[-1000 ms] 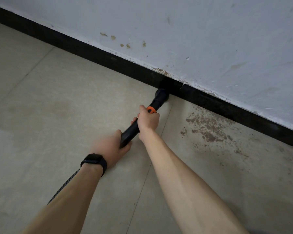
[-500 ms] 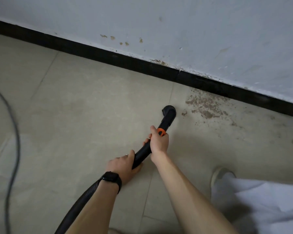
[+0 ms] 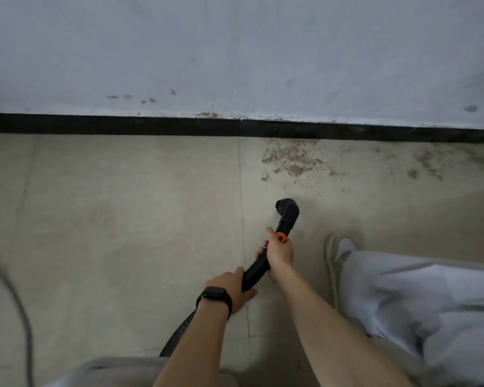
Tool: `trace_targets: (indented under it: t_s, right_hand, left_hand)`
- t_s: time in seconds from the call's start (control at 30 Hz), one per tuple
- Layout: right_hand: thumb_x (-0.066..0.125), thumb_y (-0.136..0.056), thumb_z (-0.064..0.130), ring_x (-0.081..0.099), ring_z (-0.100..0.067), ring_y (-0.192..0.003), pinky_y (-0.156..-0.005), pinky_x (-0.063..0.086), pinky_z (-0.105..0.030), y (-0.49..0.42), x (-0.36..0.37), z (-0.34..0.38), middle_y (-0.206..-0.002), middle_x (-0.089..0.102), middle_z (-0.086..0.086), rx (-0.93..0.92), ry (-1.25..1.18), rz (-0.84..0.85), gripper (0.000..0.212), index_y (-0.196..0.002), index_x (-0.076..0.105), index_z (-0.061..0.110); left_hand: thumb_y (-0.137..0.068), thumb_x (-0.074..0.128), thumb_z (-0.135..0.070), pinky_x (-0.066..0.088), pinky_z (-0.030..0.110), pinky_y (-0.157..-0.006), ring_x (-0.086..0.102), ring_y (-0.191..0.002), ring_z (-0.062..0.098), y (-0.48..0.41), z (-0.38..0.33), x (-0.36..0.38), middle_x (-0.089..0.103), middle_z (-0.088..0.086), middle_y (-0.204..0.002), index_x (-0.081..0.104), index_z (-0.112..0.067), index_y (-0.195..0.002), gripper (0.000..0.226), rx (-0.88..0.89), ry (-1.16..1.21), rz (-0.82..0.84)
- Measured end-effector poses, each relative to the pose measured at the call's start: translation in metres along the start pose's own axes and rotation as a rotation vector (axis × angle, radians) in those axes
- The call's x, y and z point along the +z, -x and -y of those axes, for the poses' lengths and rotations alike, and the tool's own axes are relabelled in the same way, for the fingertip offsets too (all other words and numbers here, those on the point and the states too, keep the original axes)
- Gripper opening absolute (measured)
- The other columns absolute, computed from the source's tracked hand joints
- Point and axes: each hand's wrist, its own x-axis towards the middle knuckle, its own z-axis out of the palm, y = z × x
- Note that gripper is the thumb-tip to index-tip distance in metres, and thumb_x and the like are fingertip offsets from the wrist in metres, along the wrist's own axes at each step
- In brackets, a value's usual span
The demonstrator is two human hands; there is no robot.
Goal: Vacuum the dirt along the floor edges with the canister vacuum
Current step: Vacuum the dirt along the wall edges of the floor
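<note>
Head view: left hand [image 3: 232,286] and right hand [image 3: 280,254] grip wand [image 3: 256,268]; nozzle [image 3: 287,209] near dirt [image 3: 291,160], well apart from baseboard [image 3: 151,125]

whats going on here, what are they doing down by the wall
A person is vacuuming by the wall. The right hand grips the black wand just below its orange ring, and the left hand holds it lower, near the hose. The nozzle is short of the brown dirt patch beside the black baseboard, not yet cleaned.

Black vacuum wand [image 3: 259,268] slants up-right above tile floor – orange ring [image 3: 281,237] just below round brush nozzle [image 3: 287,208]. Ribbed hose [image 3: 179,335] trails down-left. Brown dirt patch [image 3: 289,160] lies against baseboard [image 3: 151,125] – apart from nozzle.
</note>
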Motion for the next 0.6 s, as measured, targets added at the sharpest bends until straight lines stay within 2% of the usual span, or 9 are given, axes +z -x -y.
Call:
trace_targets:
  t_s: [0.13, 0.4, 0.6]
  right_hand:
    - [0.072, -0.096, 0.025, 0.050, -0.020, -0.043, -0.050, 0.051, -0.034, -0.014, -0.010, -0.001, -0.056, 0.052, -0.002, -0.002, 0.016, 0.050, 0.027, -0.101, 0.051, 0.008]
    - [0.071, -0.097, 0.026, 0.048, -0.017, -0.040, -0.046, 0.048, -0.030, -0.040, -0.004, 0.013, -0.055, 0.052, 0.001, -0.110, 0.021, -0.001, 0.027, -0.094, 0.049, 0.011]
    - [0.072, -0.097, 0.023, 0.047, -0.016, -0.041, -0.045, 0.046, -0.030, -0.061, -0.017, 0.027, -0.057, 0.052, 0.000, -0.108, -0.030, 0.085, 0.024, -0.097, 0.052, 0.010]
  left_hand:
    - [-0.092, 0.048, -0.061, 0.049, 0.034, -0.073, 0.062, -0.094, 0.025, -0.016, -0.002, 0.014, 0.062, 0.004, -0.111, 0.045, -0.023, -0.123, 0.049, 0.027, -0.046, -0.006]
    - [-0.091, 0.047, -0.064, 0.042, 0.033, -0.067, 0.063, -0.094, 0.028, -0.058, -0.005, 0.020, 0.063, 0.005, -0.110, 0.044, -0.025, -0.117, 0.047, 0.067, -0.100, -0.127]
    - [-0.089, 0.044, -0.066, 0.035, 0.031, -0.059, 0.064, -0.084, 0.026, -0.080, -0.020, 0.025, 0.066, 0.000, -0.100, 0.044, -0.027, -0.110, 0.044, 0.109, -0.213, -0.263]
